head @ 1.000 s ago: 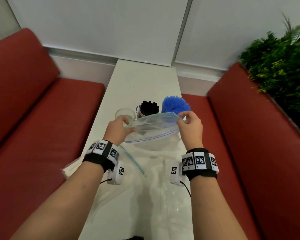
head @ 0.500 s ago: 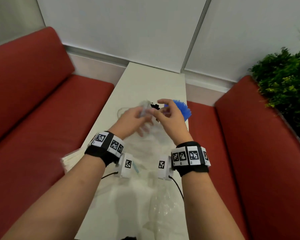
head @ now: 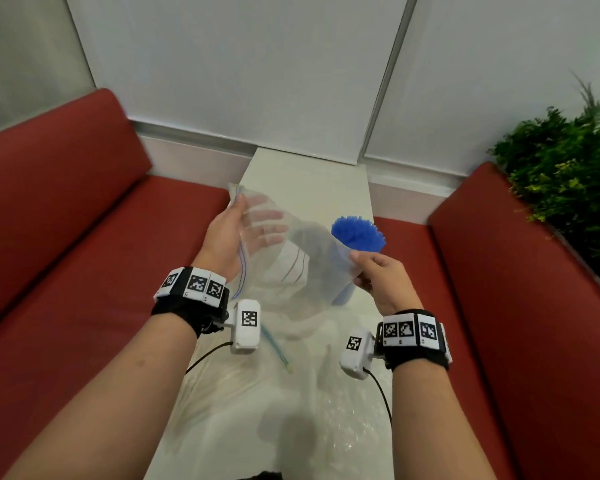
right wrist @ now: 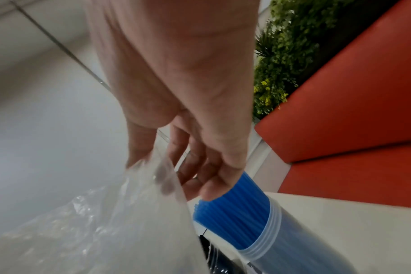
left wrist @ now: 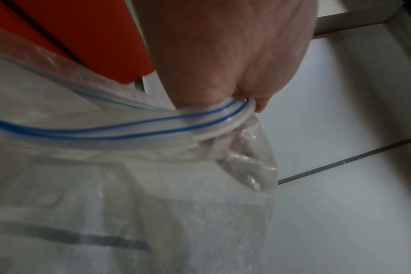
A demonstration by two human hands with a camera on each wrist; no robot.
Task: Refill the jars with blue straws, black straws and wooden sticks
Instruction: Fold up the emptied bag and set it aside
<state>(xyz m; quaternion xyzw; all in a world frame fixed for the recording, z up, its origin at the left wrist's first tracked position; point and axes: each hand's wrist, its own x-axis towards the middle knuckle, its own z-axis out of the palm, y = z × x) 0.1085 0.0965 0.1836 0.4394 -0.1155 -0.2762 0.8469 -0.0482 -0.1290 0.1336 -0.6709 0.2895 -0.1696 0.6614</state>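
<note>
Overhead, both hands' fingers pinch zip bag [head: 284, 251]; only right-wrist view shows jar [right wrist: 265, 246] rim.

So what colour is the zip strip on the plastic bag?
White with two blue lines, clearest in the left wrist view, where the left hand pinches the zip strip of the plastic bag.

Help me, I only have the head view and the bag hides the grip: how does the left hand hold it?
Observer: The left wrist view shows the left hand pinching the bag by its zip strip, bunched at one corner.
Operator: And the right hand?
Observer: In the right wrist view the right hand pinches the bag's other end, close to the blue straws.
Operator: Is that jar capped?
Observer: No, the jar shows a bare threaded rim, with straws sticking out.
</note>
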